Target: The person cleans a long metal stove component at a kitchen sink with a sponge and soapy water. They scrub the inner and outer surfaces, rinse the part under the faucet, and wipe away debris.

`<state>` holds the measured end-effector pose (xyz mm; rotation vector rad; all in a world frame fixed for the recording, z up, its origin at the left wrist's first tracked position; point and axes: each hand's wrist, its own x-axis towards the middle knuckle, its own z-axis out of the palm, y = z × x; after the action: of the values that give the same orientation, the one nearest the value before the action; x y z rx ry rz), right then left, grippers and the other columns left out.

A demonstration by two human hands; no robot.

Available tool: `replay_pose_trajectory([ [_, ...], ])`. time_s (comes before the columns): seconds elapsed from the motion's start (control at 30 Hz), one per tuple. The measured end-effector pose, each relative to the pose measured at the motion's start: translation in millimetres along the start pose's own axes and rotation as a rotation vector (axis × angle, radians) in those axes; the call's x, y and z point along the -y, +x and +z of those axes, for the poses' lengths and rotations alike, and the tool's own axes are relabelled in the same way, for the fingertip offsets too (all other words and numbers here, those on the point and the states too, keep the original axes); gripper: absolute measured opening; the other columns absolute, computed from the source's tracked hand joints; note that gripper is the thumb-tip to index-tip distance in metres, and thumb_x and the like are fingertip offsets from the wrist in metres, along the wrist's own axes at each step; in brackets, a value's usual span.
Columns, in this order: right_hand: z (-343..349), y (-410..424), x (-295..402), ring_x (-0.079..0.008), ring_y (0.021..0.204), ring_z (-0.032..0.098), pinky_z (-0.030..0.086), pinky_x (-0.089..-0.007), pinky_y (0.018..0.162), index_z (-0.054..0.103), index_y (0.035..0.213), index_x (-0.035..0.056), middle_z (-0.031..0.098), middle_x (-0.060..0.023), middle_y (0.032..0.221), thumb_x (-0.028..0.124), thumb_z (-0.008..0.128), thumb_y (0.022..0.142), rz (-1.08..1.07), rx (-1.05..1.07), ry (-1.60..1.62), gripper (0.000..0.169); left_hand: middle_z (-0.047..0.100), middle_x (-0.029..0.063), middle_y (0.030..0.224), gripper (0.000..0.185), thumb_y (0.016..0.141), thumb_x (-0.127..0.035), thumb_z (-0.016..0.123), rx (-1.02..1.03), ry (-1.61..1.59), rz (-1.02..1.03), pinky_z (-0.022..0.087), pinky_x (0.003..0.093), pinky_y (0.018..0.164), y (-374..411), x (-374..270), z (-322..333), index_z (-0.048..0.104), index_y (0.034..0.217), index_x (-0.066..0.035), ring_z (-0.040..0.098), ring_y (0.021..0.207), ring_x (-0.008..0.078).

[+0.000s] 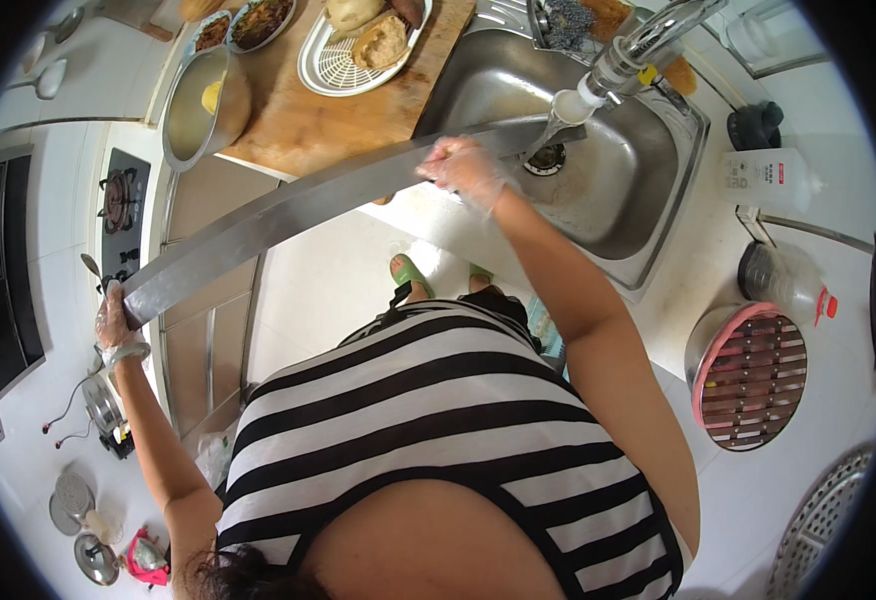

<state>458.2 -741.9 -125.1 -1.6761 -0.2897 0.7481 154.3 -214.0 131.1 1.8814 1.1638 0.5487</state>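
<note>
A long flat metal strip (288, 214) slants from the stove side to the sink (618, 180). My left hand (114, 319), in a clear plastic glove with a bangle at the wrist, grips its lower left end. Near the other end my right hand (468, 171), gloved too and slightly blurred, touches the strip's edge; whether its fingers close on it cannot be told. The strip's far end lies over the basin under the faucet (577, 105), where water runs onto it beside the drain (545, 160).
Left of the sink, a wooden board (378, 120) bears a white plastic basket (318, 75) with food. A metal bowl (183, 120) stands near the gas stove (124, 202). On the right are a plastic jug (772, 178), a bottle (787, 281) and a slatted round lid (753, 382).
</note>
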Motion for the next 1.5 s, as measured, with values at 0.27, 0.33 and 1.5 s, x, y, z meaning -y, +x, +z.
replay_pose_trajectory([
  [0.27, -17, 6, 30, -0.0103, 0.058, 0.059, 0.050, -0.0214, 0.050, 0.062, 0.076, 0.0046, 0.061, -0.0039, 0.069, 0.018, 0.079, 0.075, 0.062, 0.003, 0.046, 0.022, 0.064, 0.0054, 0.090, 0.036, 0.086, -0.031, 0.069, -0.036, -0.106, 0.060, 0.049, 0.0283, 0.074, -18, -7, 15, 0.065, 0.100, 0.002, 0.058, 0.081, 0.0149],
  [0.33, 5, 5, 52, -0.0125, 0.065, 0.062, 0.051, -0.0220, 0.053, 0.061, 0.073, 0.0044, 0.063, -0.0063, 0.074, 0.019, 0.078, 0.074, 0.004, 0.031, -0.007, 0.023, 0.065, 0.0057, 0.094, 0.039, 0.086, -0.031, 0.069, -0.032, -0.060, 0.002, 0.049, 0.0281, 0.075, -18, -10, 6, 0.064, 0.106, 0.002, 0.059, 0.082, 0.0148],
  [1.5, -126, -39, -55, -0.0344, 0.099, 0.059, 0.047, -0.0424, 0.086, 0.063, 0.106, 0.0110, 0.063, -0.0166, 0.104, 0.032, 0.056, 0.088, -0.090, -0.740, -0.869, 0.028, 0.060, -0.0009, 0.074, 0.033, 0.083, -0.031, 0.071, 0.037, 0.102, 0.086, 0.041, 0.0266, 0.054, -28, -44, 103, 0.068, 0.086, 0.001, 0.050, 0.061, 0.0102],
])
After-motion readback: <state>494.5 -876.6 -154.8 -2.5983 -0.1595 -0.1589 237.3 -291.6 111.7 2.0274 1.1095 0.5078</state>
